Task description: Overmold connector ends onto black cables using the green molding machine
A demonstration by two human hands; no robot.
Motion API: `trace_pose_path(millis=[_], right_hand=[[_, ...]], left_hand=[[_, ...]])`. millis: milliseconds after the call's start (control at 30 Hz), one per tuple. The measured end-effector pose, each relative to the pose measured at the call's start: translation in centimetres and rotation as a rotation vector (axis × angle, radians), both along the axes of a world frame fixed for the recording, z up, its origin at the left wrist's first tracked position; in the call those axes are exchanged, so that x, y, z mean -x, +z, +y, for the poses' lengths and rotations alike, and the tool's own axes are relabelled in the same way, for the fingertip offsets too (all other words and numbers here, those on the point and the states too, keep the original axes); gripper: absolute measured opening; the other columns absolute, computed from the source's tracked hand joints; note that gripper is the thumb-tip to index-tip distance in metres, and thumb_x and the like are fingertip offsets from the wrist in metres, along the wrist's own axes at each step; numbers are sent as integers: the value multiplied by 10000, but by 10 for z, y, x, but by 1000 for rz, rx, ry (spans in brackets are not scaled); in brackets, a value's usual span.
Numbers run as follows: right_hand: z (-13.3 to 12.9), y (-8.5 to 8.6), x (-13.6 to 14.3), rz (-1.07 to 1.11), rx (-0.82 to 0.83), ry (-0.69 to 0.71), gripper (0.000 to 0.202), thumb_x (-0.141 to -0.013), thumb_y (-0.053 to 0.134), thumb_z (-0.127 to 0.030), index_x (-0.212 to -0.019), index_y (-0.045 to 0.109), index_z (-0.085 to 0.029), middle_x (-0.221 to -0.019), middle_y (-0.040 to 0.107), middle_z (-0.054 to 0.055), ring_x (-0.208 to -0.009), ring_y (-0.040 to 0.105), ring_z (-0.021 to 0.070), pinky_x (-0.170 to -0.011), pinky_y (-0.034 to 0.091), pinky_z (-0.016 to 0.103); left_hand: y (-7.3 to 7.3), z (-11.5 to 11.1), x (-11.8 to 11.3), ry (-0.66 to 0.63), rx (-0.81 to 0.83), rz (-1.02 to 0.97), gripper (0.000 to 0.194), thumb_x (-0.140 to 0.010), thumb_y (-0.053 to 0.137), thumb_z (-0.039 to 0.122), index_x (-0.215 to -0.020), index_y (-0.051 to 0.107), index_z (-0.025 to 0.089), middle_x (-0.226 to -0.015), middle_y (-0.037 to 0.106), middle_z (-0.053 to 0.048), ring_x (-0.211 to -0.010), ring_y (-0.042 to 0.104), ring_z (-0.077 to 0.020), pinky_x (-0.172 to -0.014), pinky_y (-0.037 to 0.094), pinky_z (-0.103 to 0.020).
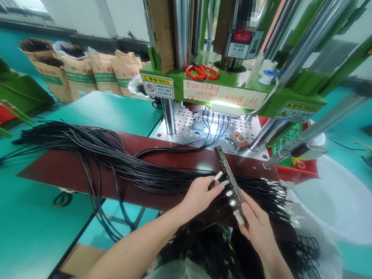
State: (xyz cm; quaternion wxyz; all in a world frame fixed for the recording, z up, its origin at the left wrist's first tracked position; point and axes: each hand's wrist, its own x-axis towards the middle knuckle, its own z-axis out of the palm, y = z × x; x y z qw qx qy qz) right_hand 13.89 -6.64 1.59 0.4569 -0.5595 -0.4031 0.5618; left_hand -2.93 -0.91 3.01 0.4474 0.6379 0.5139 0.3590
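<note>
My right hand point(254, 217) is closed around the lower end of a long dark metal bar point(229, 175), which slants up to the left. Several silvery metal connectors point(232, 203) sit in a row along the bar's near side. At its upper part, my left hand point(202, 194) pinches a cable connector point(217, 176) against the row; its fingertips partly hide it. Beneath both hands a thick bundle of black cables point(128, 164) lies across a brown board point(65, 174). The bundle's silvery connector ends point(284, 198) fan out right of my right hand.
A green press point(166, 82) stands ahead, with cables under its lit plate. Red-handled scissors point(201, 72) and a spool point(267, 77) rest on its crossbeam. A red tray point(298, 172) and a white tub point(352, 202) are at the right. Paper sacks point(78, 72) stand far left.
</note>
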Motion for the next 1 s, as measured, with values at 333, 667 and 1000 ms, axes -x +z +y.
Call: trace_pose_path(millis=[333,667,1000], right_hand=[[1,2,0,52,24,-18,510,-760,588,-457,-1201,530,-207,-529,458,-37,-352,270,35,-319,171,163],[-3,3,6,-118,-25,15,525,-755,577,-483,-1205,541,-215,-650,560,19,-378,322,47,-306,234,174],[-1,-3,-1,0,-3,-54,523,-776,569,-454,-1235,499,-214,-505,408,-50,-360,260,39,-318,180,159]], left_hand=[[0,0,1,-1,6,-23,267,-755,505,355,-592,520,144,-537,458,38,-541,388,-89,-549,295,-213],[0,-1,4,-3,6,35,279,-763,503,371,-603,537,145,-521,464,37,-520,404,-91,-536,303,-217],[0,1,8,207,-135,-98,279,-890,276,389,-834,463,190,-584,410,48,-514,382,-86,-546,297,-211]])
